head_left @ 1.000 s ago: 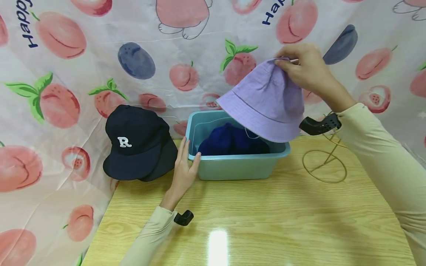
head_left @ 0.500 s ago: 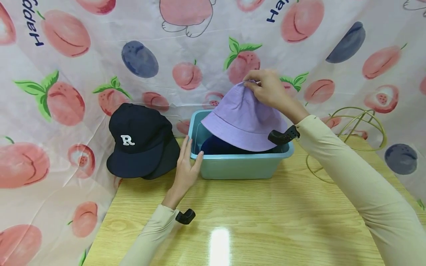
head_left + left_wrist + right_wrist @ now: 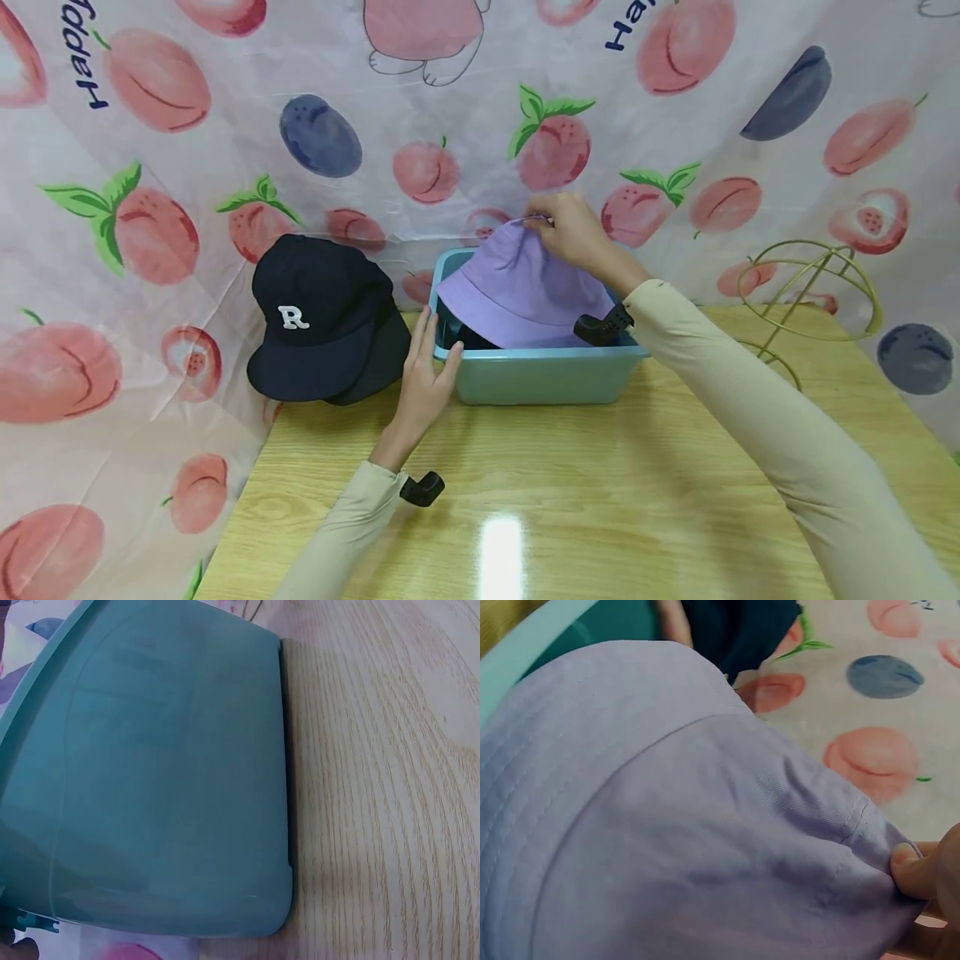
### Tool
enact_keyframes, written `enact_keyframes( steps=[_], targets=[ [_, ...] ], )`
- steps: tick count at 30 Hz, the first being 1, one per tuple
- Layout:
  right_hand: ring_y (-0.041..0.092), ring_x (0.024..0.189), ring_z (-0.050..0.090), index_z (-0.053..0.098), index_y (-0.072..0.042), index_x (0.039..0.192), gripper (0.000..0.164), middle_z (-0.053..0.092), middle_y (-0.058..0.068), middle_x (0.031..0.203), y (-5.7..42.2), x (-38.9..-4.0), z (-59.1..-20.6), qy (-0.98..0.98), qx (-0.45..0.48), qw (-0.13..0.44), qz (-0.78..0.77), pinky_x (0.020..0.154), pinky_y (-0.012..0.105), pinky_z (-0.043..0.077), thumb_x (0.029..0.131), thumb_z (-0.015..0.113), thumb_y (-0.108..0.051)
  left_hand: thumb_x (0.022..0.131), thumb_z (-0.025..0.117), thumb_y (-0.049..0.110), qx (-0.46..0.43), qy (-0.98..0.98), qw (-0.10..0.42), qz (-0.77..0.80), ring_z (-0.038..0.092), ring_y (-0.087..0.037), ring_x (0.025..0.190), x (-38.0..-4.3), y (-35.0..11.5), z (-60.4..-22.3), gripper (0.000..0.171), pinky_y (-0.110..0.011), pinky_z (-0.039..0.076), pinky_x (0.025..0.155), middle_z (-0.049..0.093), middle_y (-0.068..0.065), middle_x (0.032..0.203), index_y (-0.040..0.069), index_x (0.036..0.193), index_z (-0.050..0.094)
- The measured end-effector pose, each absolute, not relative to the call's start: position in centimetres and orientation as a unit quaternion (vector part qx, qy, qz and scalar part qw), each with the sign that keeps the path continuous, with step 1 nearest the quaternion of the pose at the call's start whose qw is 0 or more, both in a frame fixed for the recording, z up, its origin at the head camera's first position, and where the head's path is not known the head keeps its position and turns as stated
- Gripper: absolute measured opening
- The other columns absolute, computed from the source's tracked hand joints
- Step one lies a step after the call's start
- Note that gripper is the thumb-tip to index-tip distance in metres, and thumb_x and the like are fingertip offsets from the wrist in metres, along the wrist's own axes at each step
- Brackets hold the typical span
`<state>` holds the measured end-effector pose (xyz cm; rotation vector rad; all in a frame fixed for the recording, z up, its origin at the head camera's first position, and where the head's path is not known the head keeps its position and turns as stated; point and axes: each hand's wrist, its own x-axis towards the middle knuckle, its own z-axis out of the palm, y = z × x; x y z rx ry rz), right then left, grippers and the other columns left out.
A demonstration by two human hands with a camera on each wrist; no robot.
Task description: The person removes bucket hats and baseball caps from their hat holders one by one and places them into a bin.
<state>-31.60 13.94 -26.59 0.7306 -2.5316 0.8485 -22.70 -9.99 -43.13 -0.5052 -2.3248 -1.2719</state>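
Observation:
My right hand [image 3: 573, 237] pinches the crown of a lilac bucket hat [image 3: 525, 287], whose brim hangs down inside a light blue plastic bin [image 3: 540, 379]. In the right wrist view the thumb [image 3: 911, 871] presses on the gathered cloth of the bucket hat [image 3: 682, 825]. Under the brim a dark piece of cloth [image 3: 474, 337] shows in the bin, mostly hidden. My left hand [image 3: 423, 383] rests with fairly straight fingers against the bin's left front corner. The side wall of the bin [image 3: 172, 765] fills much of the left wrist view.
Dark navy caps [image 3: 322, 325], the front one with a white letter R, sit left of the bin. A gold wire hat stand [image 3: 813, 292] is at the right of the wooden table [image 3: 600, 500]. A fruit-print cloth [image 3: 465, 100] hangs behind.
The right hand has moved left and down with the bucket hat, from above the bin's right side into the bin. The left hand has stayed at the bin's corner.

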Motion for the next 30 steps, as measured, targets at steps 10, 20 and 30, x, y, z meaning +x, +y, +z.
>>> enact_keyframes(
  steps=[10,20,30],
  targets=[
    [0.027,0.081,0.062,0.07,-0.003,0.093,0.009,0.069,0.012,0.092,15.1,-30.5,-29.5,-0.913,0.276,0.175,0.246,0.072,0.043,0.049,0.089,0.062,-0.003,0.098,0.048,0.04,-0.183,-0.861,0.194,-0.434,0.025,-0.026,0.139,-22.3,-10.3,-41.8,0.067,-0.048,0.029,0.107,0.02,-0.014,0.154,-0.003,0.146,0.029],
    [0.029,0.088,0.06,0.055,-0.003,0.128,0.04,0.064,0.016,0.109,15.9,-28.0,-32.0,-0.917,0.298,0.094,0.247,0.075,0.045,0.046,0.092,0.063,-0.019,0.094,0.056,0.039,-0.174,-0.885,0.137,-0.41,0.029,-0.028,0.136,-21.7,-11.3,-39.4,0.066,-0.049,0.028,0.107,0.027,-0.013,0.151,0.004,0.146,0.033],
    [0.041,0.127,0.038,0.043,-0.002,0.138,0.055,0.043,0.022,0.138,20.4,-24.6,-32.9,-0.918,0.291,0.075,0.257,0.098,0.061,0.032,0.092,0.063,-0.026,0.087,0.067,0.009,-0.241,-0.858,0.231,-0.389,0.038,-0.022,0.13,-20.3,-14.3,-36.4,0.054,-0.043,0.036,0.101,0.039,-0.009,0.142,0.004,0.137,0.045]
  ],
)
